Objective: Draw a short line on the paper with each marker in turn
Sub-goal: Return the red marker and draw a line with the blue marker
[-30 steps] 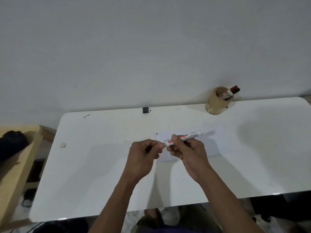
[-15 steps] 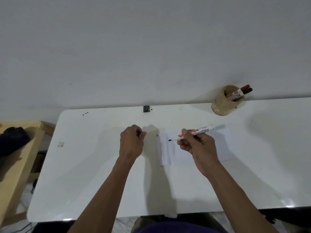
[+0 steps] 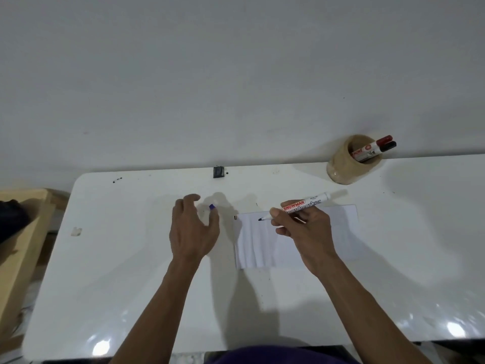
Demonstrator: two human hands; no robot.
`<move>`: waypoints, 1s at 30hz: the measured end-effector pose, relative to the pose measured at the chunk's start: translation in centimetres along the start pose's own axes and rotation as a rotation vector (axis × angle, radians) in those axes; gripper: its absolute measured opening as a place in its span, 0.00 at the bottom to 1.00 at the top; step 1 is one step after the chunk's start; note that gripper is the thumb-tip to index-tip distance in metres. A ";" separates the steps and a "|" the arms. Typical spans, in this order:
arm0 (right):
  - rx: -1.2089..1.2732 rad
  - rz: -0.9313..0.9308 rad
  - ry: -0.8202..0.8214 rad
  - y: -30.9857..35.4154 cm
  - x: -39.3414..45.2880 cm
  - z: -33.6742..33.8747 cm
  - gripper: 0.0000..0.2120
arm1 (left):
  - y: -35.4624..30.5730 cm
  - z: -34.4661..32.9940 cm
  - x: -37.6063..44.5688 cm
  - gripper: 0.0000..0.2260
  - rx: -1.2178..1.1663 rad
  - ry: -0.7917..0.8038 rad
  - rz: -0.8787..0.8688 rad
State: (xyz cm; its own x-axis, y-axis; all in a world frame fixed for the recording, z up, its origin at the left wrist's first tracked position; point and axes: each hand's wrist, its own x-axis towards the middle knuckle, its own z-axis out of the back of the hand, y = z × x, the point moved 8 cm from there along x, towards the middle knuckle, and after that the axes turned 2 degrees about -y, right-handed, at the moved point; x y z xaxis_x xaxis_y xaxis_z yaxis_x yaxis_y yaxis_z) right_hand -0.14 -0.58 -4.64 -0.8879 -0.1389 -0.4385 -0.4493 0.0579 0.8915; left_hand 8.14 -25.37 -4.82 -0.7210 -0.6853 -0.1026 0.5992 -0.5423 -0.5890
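A white sheet of paper point(image 3: 262, 245) lies on the white table point(image 3: 131, 285). My right hand point(image 3: 307, 229) grips an uncapped white marker point(image 3: 304, 204), its dark tip at the paper's upper left corner. My left hand point(image 3: 193, 229) hovers left of the paper with fingers spread. A small blue cap point(image 3: 212, 206) sits on the table just beyond its thumb tip. A tan round holder point(image 3: 341, 169) at the back right holds two markers, one with a red cap point(image 3: 384, 139) and one with a black cap point(image 3: 389, 146).
A small black block point(image 3: 218, 172) sits at the table's back edge by the wall. A wooden shelf point(image 3: 23, 232) with a dark object point(image 3: 10, 219) stands off the table's left end. A small scuff point(image 3: 76, 231) marks the left side.
My hands parted and the cap came off the marker. My left hand carried the blue cap leftward and opened over it. My right hand lowered the marker tip to the paper.
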 end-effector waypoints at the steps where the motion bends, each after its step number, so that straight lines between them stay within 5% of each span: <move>1: -0.008 0.012 -0.003 0.0 0.1 -0.1 0.08 | -0.1 0.5 -1.0 0.19 -0.021 -0.054 -0.030; 9: -0.161 0.081 0.109 -1.8 2.0 -2.4 0.07 | -0.5 -4.9 -7.3 0.18 0.206 0.077 -0.472; 18: -0.405 0.292 0.164 -2.4 4.0 -4.9 0.07 | 0.8 -5.7 -7.2 0.21 0.362 0.042 -0.536; 30: -0.477 0.333 0.149 -3.7 5.0 -4.9 0.09 | 1.1 -6.1 -6.9 0.23 0.385 -0.026 -0.566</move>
State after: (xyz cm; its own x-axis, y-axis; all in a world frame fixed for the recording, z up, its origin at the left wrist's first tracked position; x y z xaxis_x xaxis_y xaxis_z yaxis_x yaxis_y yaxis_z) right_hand -2.49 -6.30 -9.58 -0.9346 -0.3283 -0.1367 -0.0248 -0.3233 0.9460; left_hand 11.66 -18.29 -9.68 -0.9540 -0.2542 0.1590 0.2170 -0.9513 -0.2191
